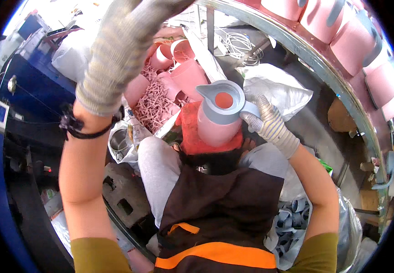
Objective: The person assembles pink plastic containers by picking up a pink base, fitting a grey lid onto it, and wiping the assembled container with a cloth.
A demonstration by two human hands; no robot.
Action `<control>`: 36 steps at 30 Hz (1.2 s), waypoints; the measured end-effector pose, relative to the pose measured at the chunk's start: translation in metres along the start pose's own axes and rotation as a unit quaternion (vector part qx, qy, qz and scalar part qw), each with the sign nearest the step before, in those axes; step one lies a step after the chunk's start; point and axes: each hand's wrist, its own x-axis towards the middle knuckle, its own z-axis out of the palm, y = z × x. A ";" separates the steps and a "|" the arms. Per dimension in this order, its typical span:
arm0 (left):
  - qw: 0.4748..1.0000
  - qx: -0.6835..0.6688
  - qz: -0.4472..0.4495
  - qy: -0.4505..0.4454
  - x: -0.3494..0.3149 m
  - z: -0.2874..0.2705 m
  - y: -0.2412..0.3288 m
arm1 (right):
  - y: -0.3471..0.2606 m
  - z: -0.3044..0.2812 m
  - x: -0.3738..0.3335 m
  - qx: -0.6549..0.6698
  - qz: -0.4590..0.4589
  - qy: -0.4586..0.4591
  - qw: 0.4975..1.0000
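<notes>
A pink jug (217, 129) with a grey-blue collar, spout and handle stands upright on a red block (188, 132) between my knees. Through its round top opening the pink inside shows. My right hand (272, 125), in a striped knitted glove, is closed around the jug's grey handle (250, 110). My left hand (126, 41), gloved the same way, is raised high at the upper left, away from the jug. The top edge of the picture cuts off most of its fingers, so what they hold, if anything, is hidden.
Beyond the jug, a lined box holds pink cups (190, 77) and pink plastic strips (153, 107). Pink jugs (354, 43) with grey handles line a metal-edged bench (315, 57) at right. A bag of grey handle parts (292, 218) sits by my right thigh; a white sack (276, 88) lies behind.
</notes>
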 end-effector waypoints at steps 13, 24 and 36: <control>0.949 0.228 -0.108 -0.189 -0.041 0.086 0.080 | -0.001 -0.006 -0.003 -0.079 0.039 -0.073 0.993; 0.953 0.294 -0.019 -0.069 0.012 0.063 0.038 | -0.018 -0.014 0.003 -0.078 0.075 -0.123 0.986; 0.924 0.217 -0.148 -0.278 -0.042 0.129 0.057 | 0.007 0.001 0.002 -0.081 0.089 -0.097 0.988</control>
